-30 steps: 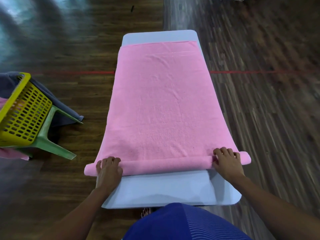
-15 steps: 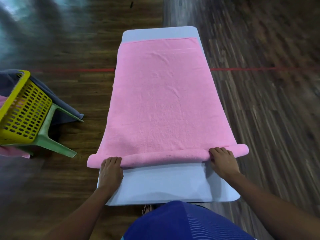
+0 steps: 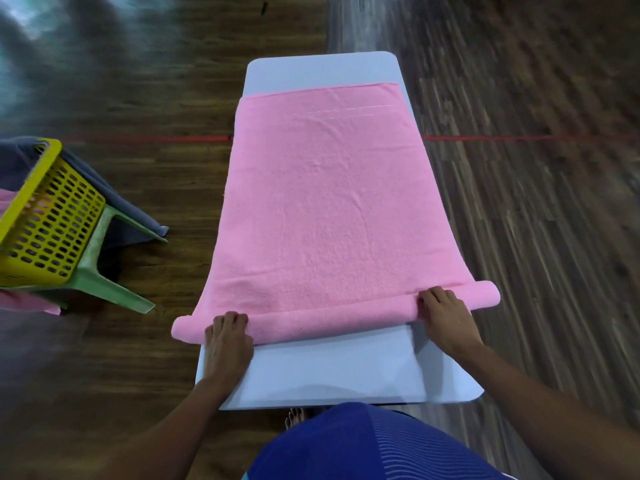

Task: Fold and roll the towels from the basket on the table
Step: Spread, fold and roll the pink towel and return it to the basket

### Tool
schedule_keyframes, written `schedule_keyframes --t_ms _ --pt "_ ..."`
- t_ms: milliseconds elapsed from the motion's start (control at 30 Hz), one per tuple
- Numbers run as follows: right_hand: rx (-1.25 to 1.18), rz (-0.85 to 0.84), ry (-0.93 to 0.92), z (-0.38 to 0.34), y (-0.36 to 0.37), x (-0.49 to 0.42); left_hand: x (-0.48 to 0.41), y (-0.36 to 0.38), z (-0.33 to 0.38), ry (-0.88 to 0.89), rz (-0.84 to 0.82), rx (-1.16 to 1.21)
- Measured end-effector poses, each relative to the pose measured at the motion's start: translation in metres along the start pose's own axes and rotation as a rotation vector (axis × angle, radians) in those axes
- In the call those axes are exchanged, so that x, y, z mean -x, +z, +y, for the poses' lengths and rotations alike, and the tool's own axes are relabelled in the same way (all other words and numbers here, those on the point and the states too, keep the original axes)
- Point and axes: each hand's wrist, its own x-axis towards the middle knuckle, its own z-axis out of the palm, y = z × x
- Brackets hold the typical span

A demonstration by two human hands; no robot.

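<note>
Mid-roll: pink towel (image 3: 329,209) flat on tabletop (image 3: 329,372), centre frame; roll (image 3: 332,315) at lower middle. Gripping near its ends, fingers curled: left hand (image 3: 227,341), right hand (image 3: 446,315). Advance both sides evenly, tight, to avoid coning or skew.

Support: narrow pale-grey rectangular table (image 3: 332,379), rounded corners, on dark wood-plank floor (image 3: 519,237). Laid flat along it: pink terry towel (image 3: 329,209), rolled edge at 6 o'clock; bare tabletop at 12 and 6.
</note>
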Motion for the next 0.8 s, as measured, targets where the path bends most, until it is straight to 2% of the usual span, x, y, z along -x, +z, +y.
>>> schedule_keyframes --t_ms 67,233,333,467,533,600,633,733,800 --pt "-0.006 -0.068 0.004 -0.003 0.001 0.003 0.003 0.003 -0.001 0.017 -0.067 0.022" --pt "0.024 -0.055 0.037 -0.006 -0.005 -0.011 -0.005 0.001 -0.004 0.004 -0.110 0.084" --pt "0.163 -0.141 0.026 -0.009 -0.017 -0.018 -0.014 -0.008 -0.005 -0.013 -0.130 0.061" --pt "0.207 -0.311 0.109 -0.011 -0.030 -0.028 -0.024 -0.022 0.002 -0.008 -0.268 -0.065" --pt "0.176 -0.239 0.117 -0.008 -0.028 -0.030 -0.026 -0.022 0.001 -0.053 -0.250 -0.086" --pt "0.136 -0.062 0.097 -0.005 -0.025 -0.030 -0.026 -0.016 -0.002 -0.057 -0.140 -0.117" --pt "0.093 -0.025 0.107 -0.005 -0.024 -0.030 -0.026 -0.012 -0.003 -0.042 -0.083 -0.117" --pt "-0.054 -0.066 0.158 -0.010 -0.025 -0.032 -0.021 -0.006 -0.004 0.019 -0.063 -0.025" --pt "-0.044 -0.093 0.089 -0.008 -0.018 -0.027 -0.015 -0.003 -0.005 0.035 -0.063 0.034"
